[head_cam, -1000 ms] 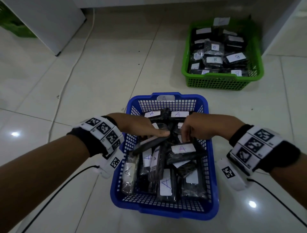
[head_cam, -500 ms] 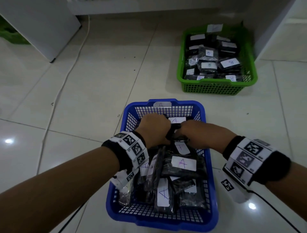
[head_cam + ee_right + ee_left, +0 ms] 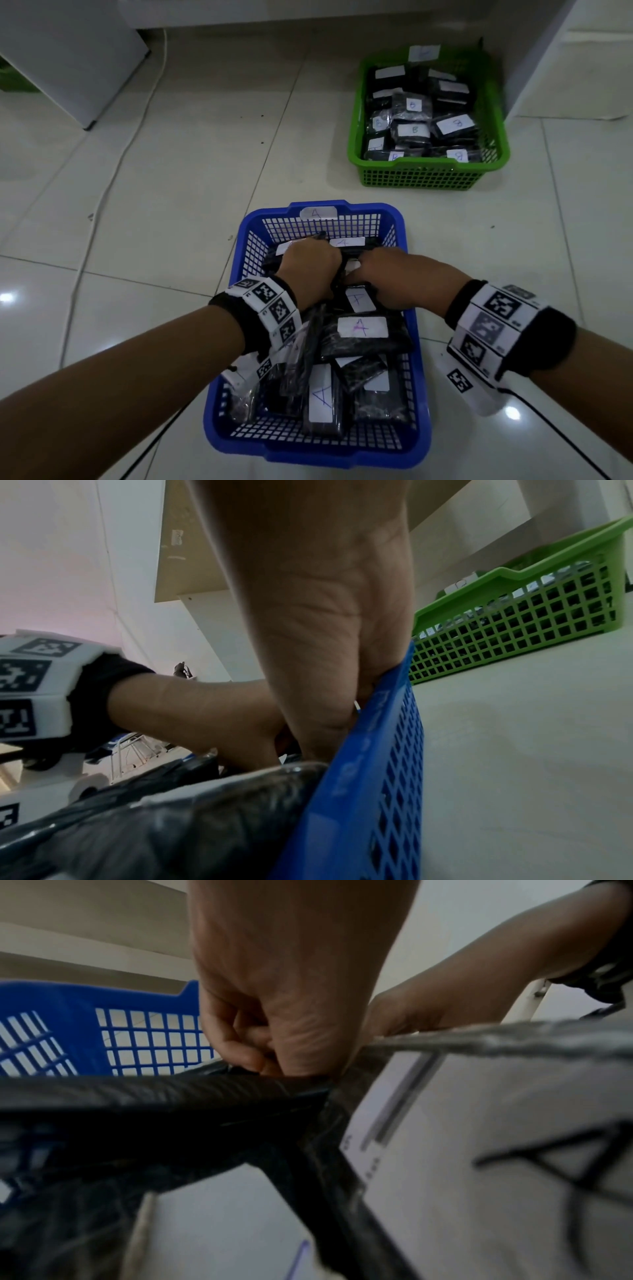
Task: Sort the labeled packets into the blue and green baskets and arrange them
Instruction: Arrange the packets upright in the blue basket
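The blue basket (image 3: 346, 207), tagged A, sits in front of me, full of black packets with white A labels (image 3: 363, 327). Both hands are inside it at its far end, close together. My left hand (image 3: 308, 270) has its fingers (image 3: 236, 1042) curled onto the top edge of an upright black packet (image 3: 154, 1093). My right hand (image 3: 387, 277) bends down over the neighbouring packets beside the basket's right rim (image 3: 377, 750); its fingertips are hidden among them. The green basket (image 3: 424, 176) at the far right holds packets labelled B.
A white cable (image 3: 113, 164) runs across the tiled floor on the left. A white cabinet (image 3: 68, 51) stands at the back left and a white unit behind the green basket (image 3: 514, 610). Bare tiles lie between the two baskets.
Both hands have moved deeper toward the far end of the blue basket and closer together. My left fingers, flat on a packet a second ago, are now curled.
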The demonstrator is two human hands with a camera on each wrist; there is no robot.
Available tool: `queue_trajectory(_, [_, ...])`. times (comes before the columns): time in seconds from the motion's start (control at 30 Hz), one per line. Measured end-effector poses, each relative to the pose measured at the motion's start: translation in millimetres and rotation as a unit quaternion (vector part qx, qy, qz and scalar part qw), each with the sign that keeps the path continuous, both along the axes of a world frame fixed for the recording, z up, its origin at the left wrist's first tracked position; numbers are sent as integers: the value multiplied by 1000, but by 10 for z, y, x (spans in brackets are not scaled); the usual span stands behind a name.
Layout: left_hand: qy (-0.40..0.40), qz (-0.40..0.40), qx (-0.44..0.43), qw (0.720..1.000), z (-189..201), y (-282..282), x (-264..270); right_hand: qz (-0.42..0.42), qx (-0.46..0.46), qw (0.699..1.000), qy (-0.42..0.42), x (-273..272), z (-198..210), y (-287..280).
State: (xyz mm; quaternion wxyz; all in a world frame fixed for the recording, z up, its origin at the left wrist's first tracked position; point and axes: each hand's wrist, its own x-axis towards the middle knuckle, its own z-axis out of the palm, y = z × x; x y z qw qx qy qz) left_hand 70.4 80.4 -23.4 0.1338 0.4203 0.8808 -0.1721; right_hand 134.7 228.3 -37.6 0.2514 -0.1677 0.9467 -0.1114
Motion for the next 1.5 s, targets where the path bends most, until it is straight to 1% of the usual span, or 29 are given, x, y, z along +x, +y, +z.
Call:
queue_trajectory(0.17, [-37,3,-2,999,-21,4,36,-8,5,1000,-4,15,16,27])
queue_trajectory(0.27, [-24,-13,-5,1000,-9,24,61,-16,11,1000,-10,14,26,19])
queue_trajectory(0.37, [-9,-19,-5,1000,57,13,72,-46,9,999,-14,14,37,10])
queue_trajectory(0.43, [-3,-6,17,1000,131,-49,56,-43,2,999,-16,13,44,17])
queue_trajectory(0.5, [-8,23,44,999,148,-151,44,-46,-22,999,-17,-6,59,13])
queue_trajectory(0.53, [-16,35,56,998,138,-205,58,-61,-48,997,-16,-20,68,17])
queue_trajectory(0.63, [-27,39,71,996,97,-320,137,-160,-132,978,-6,-57,123,64])
queue_trajectory(0.7, [-9,29,75,997,91,-347,185,-189,-141,972,-7,-69,152,85])
queue_trajectory(0.77, [7,15,84,996,122,-371,218,-186,-128,974,-14,-74,154,71])
queue_trajectory(0.83, [12,-1,108,994,175,-411,231,-184,-112,976,-20,-84,124,49])
queue_trajectory(0.9, [4,-4,157,988,251,-486,230,-182,-105,978,-12,-85,91,44])
queue_trajectory(0.97, [-25,30,219,975,336,-570,240,-183,-101,978,10,-75,78,57])
queue_trajectory(1.03, [-64,102,298,947,393,-653,233,-173,-93,980,22,-61,92,43])
queue_trajectory(1.13, [-103,216,403,883,410,-736,152,-148,-80,986,5,-47,134,-10])
queue_trajectory(1.27, [-171,316,441,822,434,-706,5,-140,-71,987,-42,-66,185,42])
queue_trajectory(1.33, [-216,371,454,781,434,-670,-63,-128,-68,987,-70,-64,222,42])
queue_trajectory(1.4, [-239,426,472,734,451,-652,-111,-100,-81,988,-83,-37,229,-4])
queue_trajectory(1.47, [-260,465,493,688,493,-638,-112,-85,-84,989,-91,16,203,-59])
queue_trajectory(1.5, [-268,476,502,671,506,-633,-105,-84,-85,989,-88,45,190,-78])
